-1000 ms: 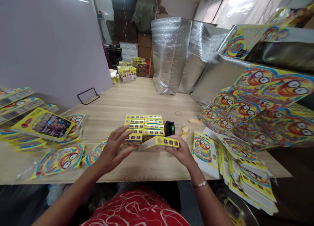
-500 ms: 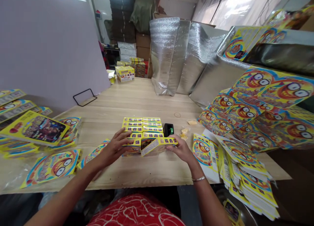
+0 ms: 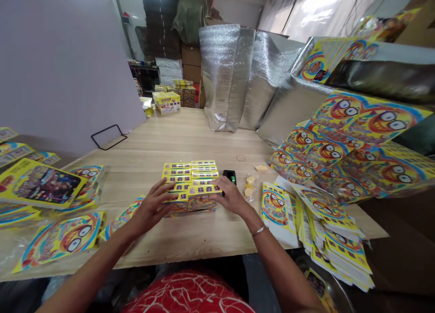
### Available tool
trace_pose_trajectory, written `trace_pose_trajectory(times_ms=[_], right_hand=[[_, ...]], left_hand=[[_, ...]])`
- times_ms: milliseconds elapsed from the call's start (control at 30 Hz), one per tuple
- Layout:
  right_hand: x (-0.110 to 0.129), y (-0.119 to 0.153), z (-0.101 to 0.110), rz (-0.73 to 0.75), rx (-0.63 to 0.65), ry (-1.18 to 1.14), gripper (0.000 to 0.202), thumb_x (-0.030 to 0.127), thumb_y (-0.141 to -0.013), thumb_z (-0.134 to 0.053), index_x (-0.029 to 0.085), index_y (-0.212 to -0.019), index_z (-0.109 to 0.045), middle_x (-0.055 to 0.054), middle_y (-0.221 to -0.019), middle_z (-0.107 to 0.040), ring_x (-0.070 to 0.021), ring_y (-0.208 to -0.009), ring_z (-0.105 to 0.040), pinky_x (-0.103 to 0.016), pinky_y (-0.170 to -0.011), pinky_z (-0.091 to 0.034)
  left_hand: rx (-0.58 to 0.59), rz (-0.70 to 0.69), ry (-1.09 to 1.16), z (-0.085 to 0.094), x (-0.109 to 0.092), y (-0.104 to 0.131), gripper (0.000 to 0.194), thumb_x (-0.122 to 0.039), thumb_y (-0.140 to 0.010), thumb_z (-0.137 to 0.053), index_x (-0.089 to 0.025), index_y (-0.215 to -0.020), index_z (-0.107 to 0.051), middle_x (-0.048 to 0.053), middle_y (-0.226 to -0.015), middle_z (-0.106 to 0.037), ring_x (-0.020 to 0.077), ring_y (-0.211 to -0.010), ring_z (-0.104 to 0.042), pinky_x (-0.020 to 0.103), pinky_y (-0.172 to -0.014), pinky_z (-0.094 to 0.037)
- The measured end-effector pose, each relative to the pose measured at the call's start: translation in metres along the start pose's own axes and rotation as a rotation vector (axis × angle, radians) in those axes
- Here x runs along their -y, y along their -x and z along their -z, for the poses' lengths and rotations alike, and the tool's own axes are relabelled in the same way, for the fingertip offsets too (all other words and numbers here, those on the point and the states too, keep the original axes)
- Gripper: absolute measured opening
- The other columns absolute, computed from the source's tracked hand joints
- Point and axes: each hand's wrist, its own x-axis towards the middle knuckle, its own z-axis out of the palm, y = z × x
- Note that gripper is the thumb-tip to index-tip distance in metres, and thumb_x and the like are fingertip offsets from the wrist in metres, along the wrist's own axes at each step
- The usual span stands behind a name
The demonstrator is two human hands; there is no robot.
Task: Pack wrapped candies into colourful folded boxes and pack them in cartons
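Two columns of small yellow boxes (image 3: pixel 177 173) stand packed together on the table before me. At the front of the right column is a yellow box (image 3: pixel 202 200) with a cartoon face printed on its front, level with its neighbours. My right hand (image 3: pixel 231 196) grips this box at its right end, fingers over the top and thumb on the front. Against the left side of the block rests my left hand (image 3: pixel 154 206), its fingers stretched out over the box edges. A black tape holder (image 3: pixel 229 175) with a green part sits behind my right hand.
Flat printed cartons (image 3: pixel 277 209) lie to the right, beside silvery bubble-foil liners (image 3: pixel 220 82). Small bagged yellow pieces (image 3: pixel 250 186) and a rubber band (image 3: pixel 241 158) are on the table (image 3: pixel 190 138). At left are more printed packs (image 3: pixel 64 238) and a black wire stand (image 3: pixel 109 137).
The front right box, tilted and partly out before, now sits straight in the row. My right hand has moved left with it; my left hand stays on the left column.
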Motion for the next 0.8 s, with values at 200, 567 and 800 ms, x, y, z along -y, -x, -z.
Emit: trace_pose_trajectory(times_ms=[200, 567, 800], right_hand=[[-0.015, 0.01, -0.017, 0.018, 0.027, 0.005, 0.025, 0.031, -0.092, -0.056, 0.019, -0.113, -0.056, -0.011, -0.103, -0.062, -0.0235, -0.098, -0.056, -0.039, -0.085, -0.049], [0.036, -0.02, -0.019, -0.157, -0.022, 0.335, 0.058, 0.04, -0.091, -0.054, 0.015, -0.142, -0.042, -0.018, -0.143, -0.044, -0.0348, -0.137, -0.033, -0.055, -0.111, -0.03], [0.025, 0.0, -0.036, -0.275, 0.026, 0.176, 0.075, 0.038, -0.079, -0.07, 0.014, -0.143, -0.038, -0.017, -0.154, -0.026, -0.0306, -0.142, -0.026, -0.046, -0.114, -0.033]], left_hand=[[0.006, 0.015, -0.021, 0.005, 0.001, 0.002, 0.022, -0.024, -0.091, -0.053, -0.024, -0.11, -0.065, 0.01, -0.141, -0.05, 0.0285, -0.141, -0.029, 0.052, -0.11, -0.036], [-0.047, 0.013, -0.096, -0.007, 0.006, 0.007, 0.032, -0.018, -0.092, -0.05, -0.029, -0.122, -0.057, 0.007, -0.142, -0.049, 0.0278, -0.142, -0.026, 0.052, -0.11, -0.038], [-0.383, 0.511, -0.05, -0.04, -0.01, 0.037, 0.073, -0.041, -0.083, -0.064, -0.018, -0.143, -0.029, 0.02, -0.155, -0.023, 0.0353, -0.141, -0.03, 0.054, -0.107, -0.04]])
